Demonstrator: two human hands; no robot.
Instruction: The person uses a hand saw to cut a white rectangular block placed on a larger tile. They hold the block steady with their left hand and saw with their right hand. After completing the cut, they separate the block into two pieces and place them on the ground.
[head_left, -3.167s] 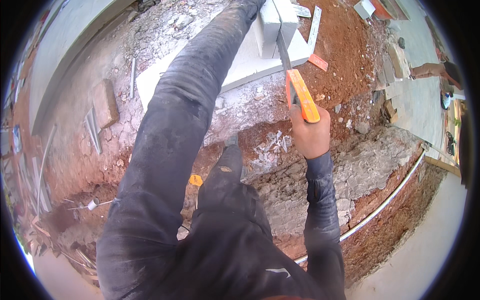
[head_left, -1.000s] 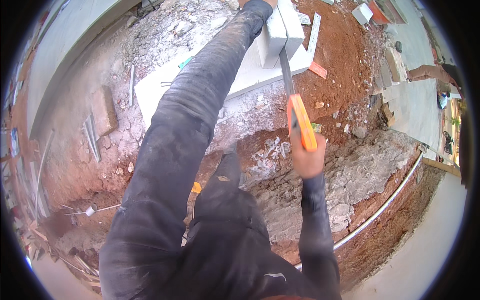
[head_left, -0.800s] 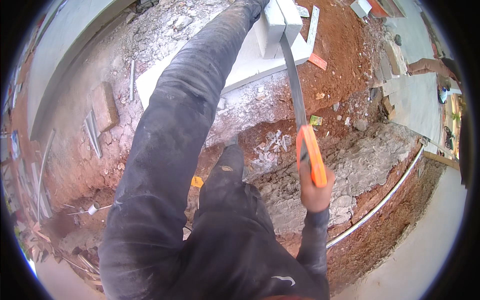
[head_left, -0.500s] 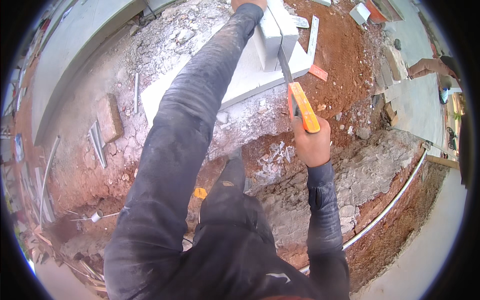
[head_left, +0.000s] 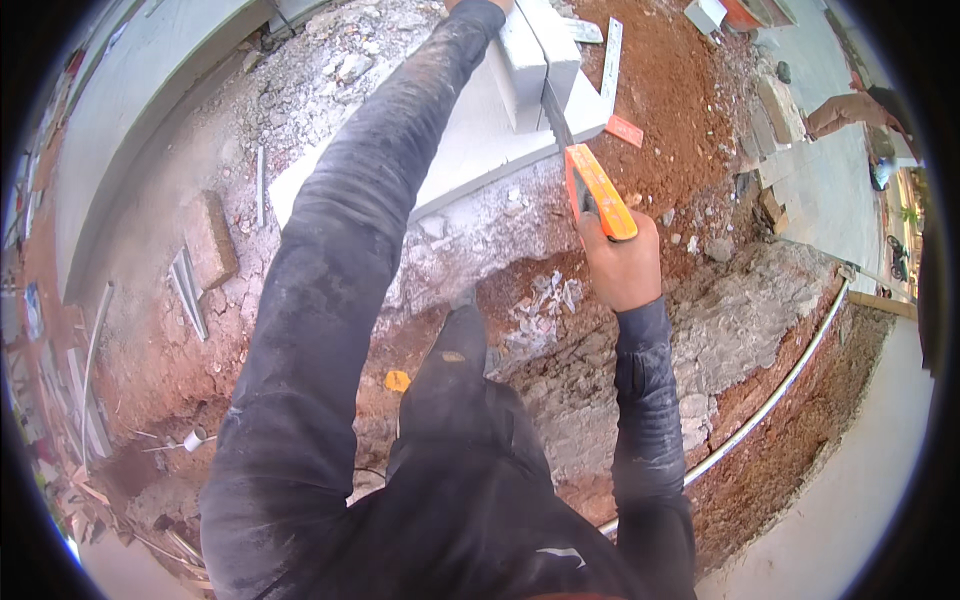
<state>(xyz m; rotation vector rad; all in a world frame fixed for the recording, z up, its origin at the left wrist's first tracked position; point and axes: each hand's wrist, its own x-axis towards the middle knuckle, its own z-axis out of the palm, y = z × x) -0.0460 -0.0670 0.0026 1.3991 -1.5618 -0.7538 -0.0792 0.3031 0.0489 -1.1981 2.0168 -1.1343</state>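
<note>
My right hand (head_left: 625, 268) is closed round the orange-and-yellow handle of a handsaw (head_left: 602, 195). The saw's dark toothed blade sits in a slot in an upright white lightweight block (head_left: 520, 72), part way down from its top; the cut parts the block in two slabs. That block stands on a larger white block (head_left: 478, 165) lying flat on the rubble. My left hand (head_left: 506, 5) is at the block's far end, almost wholly cut off by the upper edge, so its fingers are hidden. A try square with a metal blade (head_left: 612, 65) and orange stock lies right of the blocks.
Crushed white rubble (head_left: 340, 70) and red soil (head_left: 670, 100) surround the blocks. On the left lie a brick (head_left: 209, 240) and metal strips (head_left: 187, 292). A white pipe (head_left: 780, 395) runs along a trench at the right. Another person (head_left: 855, 112) is at the far right.
The whole view has shifted slightly, moving blocks and saw up and left in the picture. My right hand keeps its hold on the saw, whose blade stays in the slot.
</note>
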